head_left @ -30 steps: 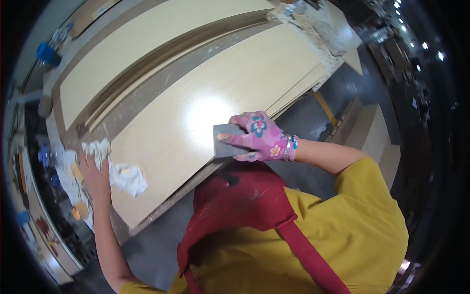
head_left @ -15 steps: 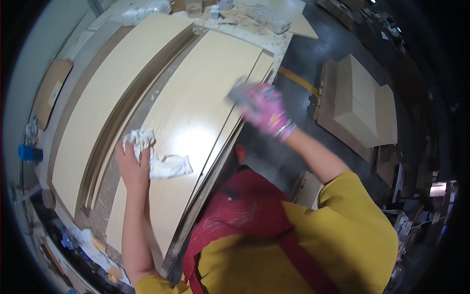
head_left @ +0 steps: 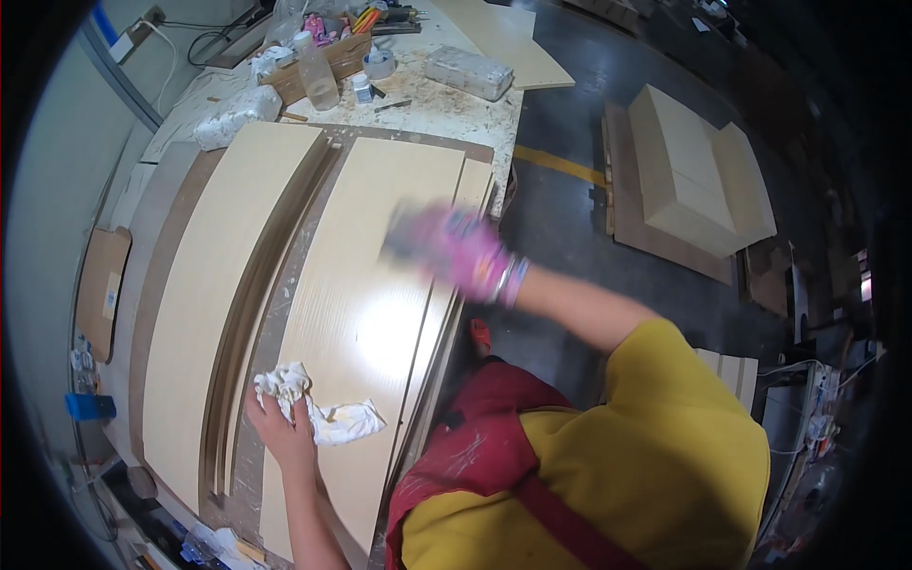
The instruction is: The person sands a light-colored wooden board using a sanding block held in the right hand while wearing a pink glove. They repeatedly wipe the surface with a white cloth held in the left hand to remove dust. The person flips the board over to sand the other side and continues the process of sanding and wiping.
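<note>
Nearest, the bare left hand (head_left: 285,432) has its fingers clamped on the bunched end of a white cloth (head_left: 347,424), the loose end lying rightward on a long pale panel (head_left: 337,304). Farther up, here's the right hand (head_left: 465,252) in a pink glove, all blur, fingers clamped on a grey block (head_left: 407,233) over that panel; whether it touches, I can't tell! To the left, pale boards (head_left: 223,233) lie stacked. Far end: the tabletop (head_left: 432,119) carries a clear bottle (head_left: 319,78) and a whitish oblong (head_left: 468,73).
</note>
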